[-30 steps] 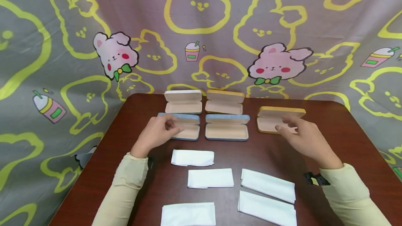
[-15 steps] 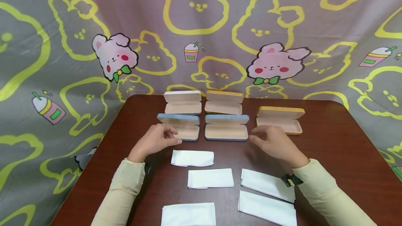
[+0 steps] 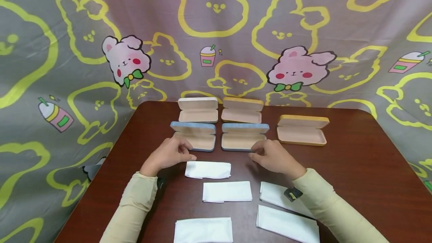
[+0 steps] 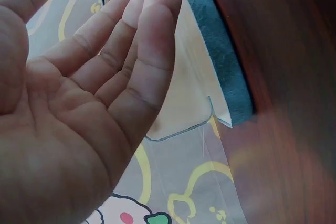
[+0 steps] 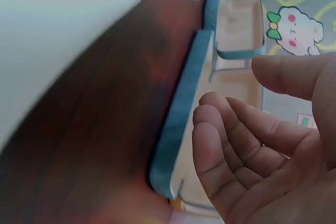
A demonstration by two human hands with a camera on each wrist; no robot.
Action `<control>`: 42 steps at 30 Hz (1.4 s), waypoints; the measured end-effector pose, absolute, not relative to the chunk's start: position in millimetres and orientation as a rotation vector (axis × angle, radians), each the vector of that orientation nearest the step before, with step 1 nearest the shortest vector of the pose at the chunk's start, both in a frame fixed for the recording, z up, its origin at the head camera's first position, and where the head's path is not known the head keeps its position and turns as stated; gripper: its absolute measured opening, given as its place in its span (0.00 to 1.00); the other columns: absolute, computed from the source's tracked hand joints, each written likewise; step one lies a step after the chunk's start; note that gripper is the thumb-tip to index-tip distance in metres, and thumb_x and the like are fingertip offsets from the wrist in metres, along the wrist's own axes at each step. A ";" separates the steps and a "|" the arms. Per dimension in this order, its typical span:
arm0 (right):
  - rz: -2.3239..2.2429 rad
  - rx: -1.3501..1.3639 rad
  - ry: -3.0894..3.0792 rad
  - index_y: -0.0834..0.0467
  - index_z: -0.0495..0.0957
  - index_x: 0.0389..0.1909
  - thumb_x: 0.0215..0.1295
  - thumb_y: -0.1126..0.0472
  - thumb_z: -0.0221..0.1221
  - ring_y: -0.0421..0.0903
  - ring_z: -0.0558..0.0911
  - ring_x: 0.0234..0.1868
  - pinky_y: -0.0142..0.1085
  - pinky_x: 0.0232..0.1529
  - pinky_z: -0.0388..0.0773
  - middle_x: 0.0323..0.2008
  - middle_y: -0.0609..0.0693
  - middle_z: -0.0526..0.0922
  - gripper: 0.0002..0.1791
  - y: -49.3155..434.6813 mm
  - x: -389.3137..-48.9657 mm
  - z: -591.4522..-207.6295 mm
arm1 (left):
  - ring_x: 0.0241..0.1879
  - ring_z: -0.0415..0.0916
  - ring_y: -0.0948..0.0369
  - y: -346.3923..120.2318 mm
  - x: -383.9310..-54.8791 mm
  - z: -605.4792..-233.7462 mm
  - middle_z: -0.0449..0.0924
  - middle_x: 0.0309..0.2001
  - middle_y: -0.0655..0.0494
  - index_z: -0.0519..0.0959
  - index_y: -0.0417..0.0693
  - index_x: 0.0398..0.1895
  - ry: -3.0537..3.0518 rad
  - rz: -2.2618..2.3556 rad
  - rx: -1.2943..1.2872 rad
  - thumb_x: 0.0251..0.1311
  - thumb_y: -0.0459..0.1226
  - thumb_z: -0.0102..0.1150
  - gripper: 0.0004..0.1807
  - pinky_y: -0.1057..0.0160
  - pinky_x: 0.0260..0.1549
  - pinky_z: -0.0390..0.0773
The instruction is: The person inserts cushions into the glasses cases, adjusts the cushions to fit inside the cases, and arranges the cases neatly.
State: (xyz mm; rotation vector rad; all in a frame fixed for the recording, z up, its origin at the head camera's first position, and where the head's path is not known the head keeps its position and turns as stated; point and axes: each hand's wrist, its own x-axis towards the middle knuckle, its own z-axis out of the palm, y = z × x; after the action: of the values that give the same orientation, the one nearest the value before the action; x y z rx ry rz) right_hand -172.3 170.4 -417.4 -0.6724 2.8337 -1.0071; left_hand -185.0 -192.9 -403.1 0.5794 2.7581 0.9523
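My left hand [image 3: 168, 155] is at the front left corner of an open blue glasses case [image 3: 204, 144], its fingers loosely bent and holding nothing. Its fingertips come close to the upper left of a folded white cloth [image 3: 207, 170]; whether they touch it I cannot tell. By the front right corner of a second open blue glasses case [image 3: 241, 142] is my right hand [image 3: 277, 157], also loosely bent and with nothing in it. Both wrist views show relaxed fingers, with a blue case [image 4: 223, 61] behind the left hand and the other blue case [image 5: 178, 124] behind the right.
A white-lidded case [image 3: 198, 116] and a yellow-lidded case [image 3: 241, 115] stand open at the back. Another yellow case [image 3: 301, 135] lies open at the right. More folded cloths [image 3: 227, 191] lie towards the front of the brown table [image 3: 357, 141]. A patterned curtain [image 3: 236, 48] hangs behind.
My right hand has come away from the right-hand yellow case, moving left and nearer to the second blue case. My left hand has drawn slightly back towards the nearest white cloth.
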 end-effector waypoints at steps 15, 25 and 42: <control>-1.046 -0.740 2.702 0.60 0.86 0.39 0.64 0.62 0.66 0.37 0.76 0.19 0.34 0.23 0.74 0.19 0.40 0.80 0.07 138.1 -173.7 -432.8 | 0.24 0.72 0.63 -186.4 -181.6 -416.3 0.77 0.22 0.61 0.85 0.41 0.33 2.734 0.824 0.506 0.46 0.37 0.81 0.15 0.62 0.27 0.74; -0.993 -0.801 2.679 0.59 0.85 0.36 0.63 0.62 0.68 0.36 0.76 0.21 0.34 0.25 0.75 0.21 0.39 0.80 0.04 118.0 -173.2 -434.1 | 0.23 0.71 0.64 -184.4 -180.2 -423.1 0.75 0.21 0.61 0.85 0.42 0.31 2.738 0.816 0.533 0.45 0.33 0.80 0.12 0.63 0.26 0.73; -0.949 -0.709 2.680 0.53 0.81 0.24 0.61 0.59 0.71 0.39 0.74 0.21 0.36 0.25 0.73 0.19 0.40 0.77 0.09 102.6 -176.0 -439.1 | 0.29 0.72 0.61 -179.9 -179.7 -426.4 0.76 0.25 0.60 0.82 0.49 0.23 2.779 0.727 0.411 0.43 0.33 0.82 0.13 0.60 0.32 0.75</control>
State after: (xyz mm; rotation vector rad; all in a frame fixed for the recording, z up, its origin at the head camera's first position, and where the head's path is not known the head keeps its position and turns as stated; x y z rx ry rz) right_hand -176.0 102.6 -439.1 -0.7085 2.6800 -0.9488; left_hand -179.7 -179.9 -426.4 0.4108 2.7794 0.7266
